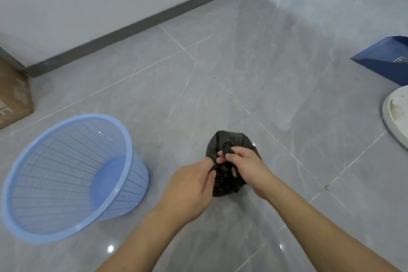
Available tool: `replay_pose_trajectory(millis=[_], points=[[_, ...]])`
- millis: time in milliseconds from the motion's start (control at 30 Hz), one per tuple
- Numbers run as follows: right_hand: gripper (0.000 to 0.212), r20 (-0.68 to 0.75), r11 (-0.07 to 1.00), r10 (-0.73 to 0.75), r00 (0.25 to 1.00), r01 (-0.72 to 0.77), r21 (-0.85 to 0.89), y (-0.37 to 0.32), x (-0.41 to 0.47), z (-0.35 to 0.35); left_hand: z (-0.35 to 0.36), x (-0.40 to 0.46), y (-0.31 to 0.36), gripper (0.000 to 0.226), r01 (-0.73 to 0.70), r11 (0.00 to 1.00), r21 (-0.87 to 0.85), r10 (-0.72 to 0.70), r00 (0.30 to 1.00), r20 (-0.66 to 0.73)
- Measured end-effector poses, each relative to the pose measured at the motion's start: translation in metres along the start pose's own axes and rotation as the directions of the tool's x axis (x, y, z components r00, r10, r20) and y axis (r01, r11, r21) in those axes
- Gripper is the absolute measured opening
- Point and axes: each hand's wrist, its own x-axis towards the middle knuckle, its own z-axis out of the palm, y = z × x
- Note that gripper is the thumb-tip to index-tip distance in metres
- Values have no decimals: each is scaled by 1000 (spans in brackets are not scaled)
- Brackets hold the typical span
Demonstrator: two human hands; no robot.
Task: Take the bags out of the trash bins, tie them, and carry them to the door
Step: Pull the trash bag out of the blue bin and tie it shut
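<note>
Black bag [229,141] sits at 3 o'clock of the bin [72,174], your left hand [189,185] and right hand [247,165] both pinching its gathered top.

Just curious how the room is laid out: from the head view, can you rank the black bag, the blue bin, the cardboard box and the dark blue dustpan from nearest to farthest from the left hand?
1. Black bag: pinched in the left hand.
2. Blue bin: to its left, on the floor.
3. Cardboard box: far left, by the wall.
4. Dark blue dustpan: far right, at the frame edge.
</note>
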Motion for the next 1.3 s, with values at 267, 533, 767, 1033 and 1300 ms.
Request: replay_pose_trajectory(millis=[267,533,767,1033,1300], points=[[48,159,844,-202,966,254,-472,10,-19,2,-21,26,-18,16,230,963,-143,-246,964,-101],[28,196,714,-373,907,415,-563,6,-18,-5,-25,43,-5,9,368,444,-817,-595,803,38],[4,160,991,-111,981,97,93,-12,-16,-21,-23,31,-6,43,411,597,-689,-384,900,205],[24,120,983,-126,985,140,-115,-10,-16,-16,-1,40,3,12,378,904,-201,-335,917,218],[27,83,978,-135,987,146,-147,-16,-26,-22,3,43,1,20,343,912,-226,-304,934,190]])
